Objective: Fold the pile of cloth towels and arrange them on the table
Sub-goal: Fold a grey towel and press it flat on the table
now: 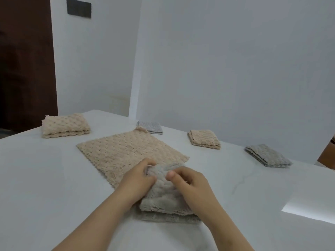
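A grey towel [165,201], partly folded, lies near the front of the white table [45,178]. My left hand [139,178] pinches its far left corner and my right hand [190,183] grips its far right edge; both hold the top layer. Under and beyond it a beige bubble-textured towel [126,153] lies spread flat. Folded towels sit farther back: a thick beige one [66,125] at the far left, a small grey one [151,127] by the wall, a beige one [204,139] and a grey one [267,155] to the right.
White walls stand close behind the table's far edge. A dark wooden door [25,60] is at the left, and a brown object [328,154] shows at the right edge. A bright patch of light [308,209] falls on the table's right side.
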A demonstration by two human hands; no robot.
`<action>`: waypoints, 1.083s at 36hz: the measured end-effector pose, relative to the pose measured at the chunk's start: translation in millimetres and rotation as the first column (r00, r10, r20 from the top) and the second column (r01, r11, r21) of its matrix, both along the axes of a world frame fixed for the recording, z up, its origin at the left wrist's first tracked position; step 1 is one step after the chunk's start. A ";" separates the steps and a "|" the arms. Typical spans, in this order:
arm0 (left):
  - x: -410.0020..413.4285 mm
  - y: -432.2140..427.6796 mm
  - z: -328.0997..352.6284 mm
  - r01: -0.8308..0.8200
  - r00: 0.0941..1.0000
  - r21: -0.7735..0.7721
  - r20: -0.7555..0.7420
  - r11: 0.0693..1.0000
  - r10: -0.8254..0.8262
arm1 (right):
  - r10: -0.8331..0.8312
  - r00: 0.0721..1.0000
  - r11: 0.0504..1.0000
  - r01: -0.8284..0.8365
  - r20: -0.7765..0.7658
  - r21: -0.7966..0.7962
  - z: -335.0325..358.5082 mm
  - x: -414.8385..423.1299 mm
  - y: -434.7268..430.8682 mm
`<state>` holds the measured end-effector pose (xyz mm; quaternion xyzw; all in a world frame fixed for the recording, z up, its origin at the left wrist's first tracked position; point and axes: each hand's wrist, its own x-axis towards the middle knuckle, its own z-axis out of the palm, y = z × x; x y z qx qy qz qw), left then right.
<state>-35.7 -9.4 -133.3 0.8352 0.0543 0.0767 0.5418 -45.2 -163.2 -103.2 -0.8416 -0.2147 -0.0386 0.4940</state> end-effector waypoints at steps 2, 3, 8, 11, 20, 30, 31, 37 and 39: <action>-0.9 1.0 -0.6 0.012 1.000 0.140 0.021 0.990 -0.015 | -0.098 0.991 0.994 0.101 0.092 -0.029 -0.6 4.4 -7.1; -0.2 1.6 -1.4 0.014 1.000 0.183 0.025 0.983 -0.018 | -0.134 0.981 0.986 0.146 0.141 -0.075 -2.5 6.4 -10.4; -3.0 -0.2 -4.2 0.023 1.000 0.462 -0.011 0.886 -0.020 | -0.097 0.965 0.846 0.209 0.244 -0.491 -31.3 16.0 -20.6; -6.7 -2.3 -0.6 -0.076 0.996 0.630 0.088 0.773 0.026 | -0.116 0.970 0.840 0.211 0.214 -0.499 -39.0 17.3 -20.2; -7.4 -13.3 -10.0 0.171 0.985 0.747 -0.134 0.643 -0.107 | -0.338 0.930 0.793 0.363 0.142 -0.488 -39.8 6.2 -16.0; -7.6 -29.2 -25.7 0.085 0.996 0.767 -0.064 0.636 -0.056 | -0.410 0.904 0.870 0.347 -0.122 -0.350 -39.9 7.7 -21.6; -7.1 -29.4 -26.2 0.057 0.998 0.747 -0.025 0.662 -0.058 | -0.416 0.900 0.876 0.358 -0.130 -0.323 -40.5 6.7 -22.2; -15.2 -32.1 -21.0 0.037 0.985 0.426 0.136 0.904 -0.105 | -0.353 0.899 0.931 0.366 -0.260 0.002 -36.3 -16.8 -38.3; -20.2 -35.7 -20.6 0.051 0.984 0.308 0.147 0.950 -0.100 | -0.356 0.894 0.919 0.387 -0.273 0.068 -33.3 -27.4 -49.1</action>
